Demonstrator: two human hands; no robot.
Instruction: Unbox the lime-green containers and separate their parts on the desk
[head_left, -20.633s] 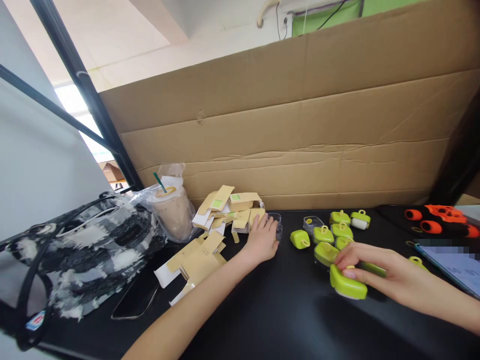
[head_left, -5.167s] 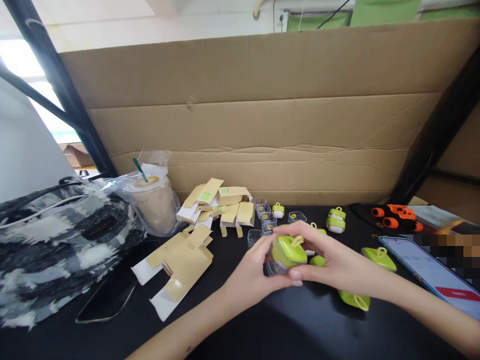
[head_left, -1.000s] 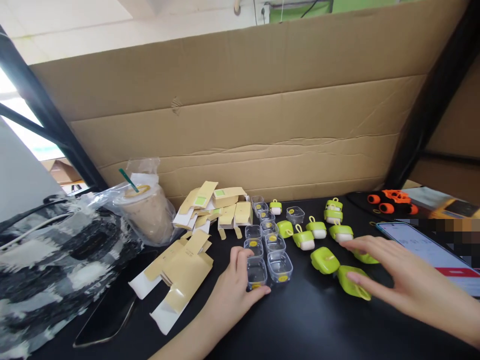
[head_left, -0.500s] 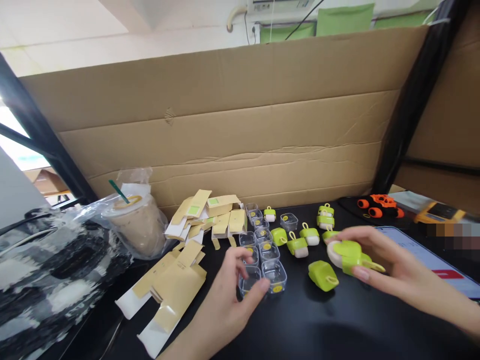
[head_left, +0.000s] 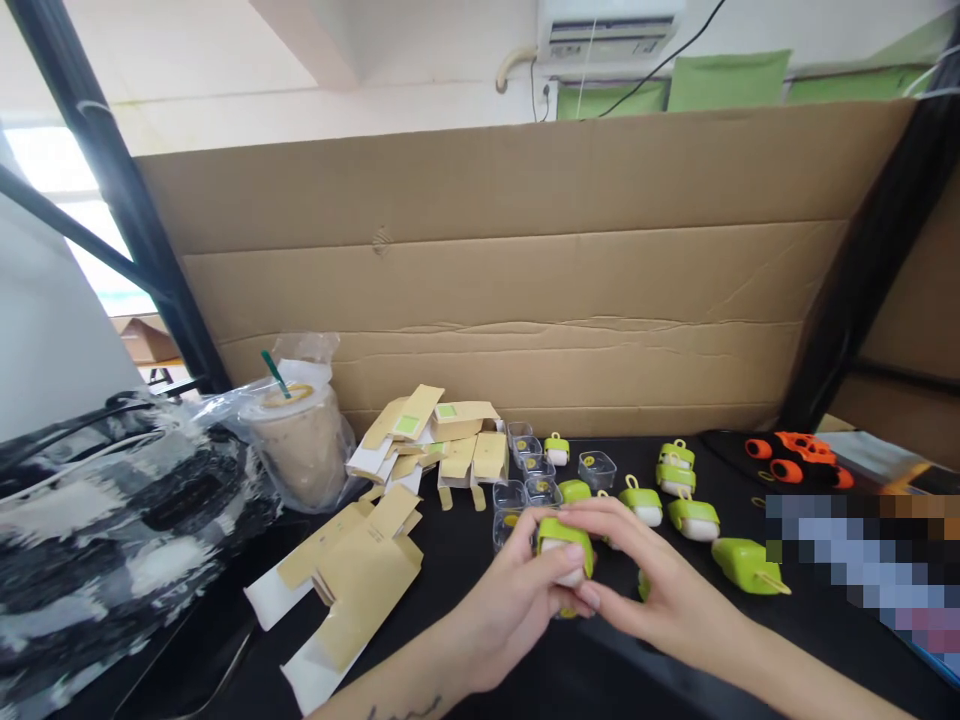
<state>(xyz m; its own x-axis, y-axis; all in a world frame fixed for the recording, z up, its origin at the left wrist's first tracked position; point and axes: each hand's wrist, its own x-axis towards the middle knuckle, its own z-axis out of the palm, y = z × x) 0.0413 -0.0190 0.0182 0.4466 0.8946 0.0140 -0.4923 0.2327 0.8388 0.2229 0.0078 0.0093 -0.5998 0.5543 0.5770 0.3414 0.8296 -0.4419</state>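
Both my hands meet over the black table (head_left: 675,680): my left hand (head_left: 517,600) and right hand (head_left: 660,600) pinch one green-capped white piece (head_left: 564,548) above the clear boxes (head_left: 525,490) (loose flat cartons (head_left: 360,570) lie left). I'd seat it squarely, pressing gently.

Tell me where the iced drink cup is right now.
In the head view the iced drink cup stands at the left rear of the black table, between the patterned bag and the pile of cardboard sleeves.
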